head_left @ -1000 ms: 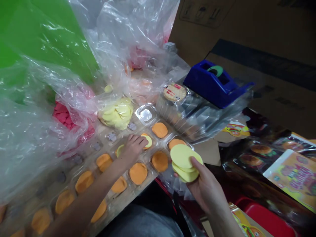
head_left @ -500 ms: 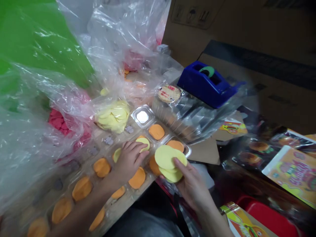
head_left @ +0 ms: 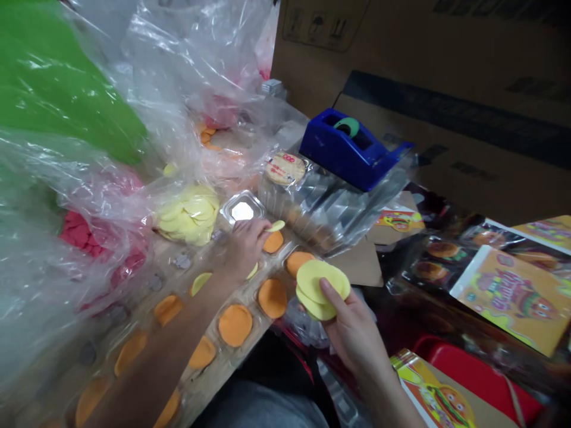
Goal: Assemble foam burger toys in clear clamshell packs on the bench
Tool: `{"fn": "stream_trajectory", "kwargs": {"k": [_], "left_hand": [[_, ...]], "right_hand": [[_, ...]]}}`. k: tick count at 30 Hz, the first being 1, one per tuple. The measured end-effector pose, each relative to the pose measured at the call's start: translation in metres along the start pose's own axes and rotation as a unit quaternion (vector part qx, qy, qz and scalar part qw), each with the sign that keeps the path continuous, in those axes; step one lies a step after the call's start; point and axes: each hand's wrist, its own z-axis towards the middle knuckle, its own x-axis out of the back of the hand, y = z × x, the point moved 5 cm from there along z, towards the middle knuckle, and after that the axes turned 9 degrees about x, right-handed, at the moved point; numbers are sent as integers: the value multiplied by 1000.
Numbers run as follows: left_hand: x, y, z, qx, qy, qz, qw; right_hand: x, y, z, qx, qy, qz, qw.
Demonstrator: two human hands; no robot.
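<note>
My left hand (head_left: 243,245) pinches a single yellow disc (head_left: 275,226) just above an orange disc (head_left: 273,241) in a cell of the clear plastic tray (head_left: 243,210). My right hand (head_left: 352,333) grips a small stack of yellow discs (head_left: 322,283) near the tray's right end. Several tray cells hold orange discs (head_left: 235,324); two cells under my left forearm show yellow discs (head_left: 200,282) on top. A pile of loose yellow discs (head_left: 190,214) lies in a plastic bag behind the tray.
A blue tape dispenser (head_left: 352,148) stands at the back. Crumpled clear bags (head_left: 187,77) hold pink pieces (head_left: 84,238) and a green sheet (head_left: 57,89). Printed burger cards (head_left: 513,291) lie right, cardboard boxes (head_left: 446,65) behind, a labelled round pack (head_left: 285,168) beside stacked clear packs.
My left hand left a yellow disc in one cell, took another from the right hand's stack and carried it up to a farther cell. The right hand's stack shrank. The view shifted right.
</note>
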Motion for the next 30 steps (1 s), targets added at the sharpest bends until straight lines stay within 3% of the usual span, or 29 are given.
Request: {"fn": "stream_trajectory", "kwargs": {"k": [4,8,11,15,18,21,23,26,30], "left_hand": [[-17,1,-10,-178,-62,204,961],[-19,-3,-22,-205,-36,218,953],[-15,11,-37,-157,-37,131,978],[-18,38,-62,-50,-118,18,992],[-20,46,-80,1,-120,-25,992],[-30,36,-90,63,-146,-54,986],[-39,30,-85,83,-149,-55,984],[-51,29,-60,63,-121,-21,990],[-63,32,-29,36,-102,75,991]], "right_hand": [[7,-2,1,5,13,1,1000],[12,-1,2,-8,6,11,1000],[7,2,0,-51,-37,52,997],[-5,4,-9,-89,-77,77,990],[1,4,-16,-77,-48,50,995],[25,8,-19,-85,1,22,996],[46,8,-18,-83,43,9,996],[71,2,-13,-55,99,6,994],[76,-7,-10,-33,104,9,994]]}}
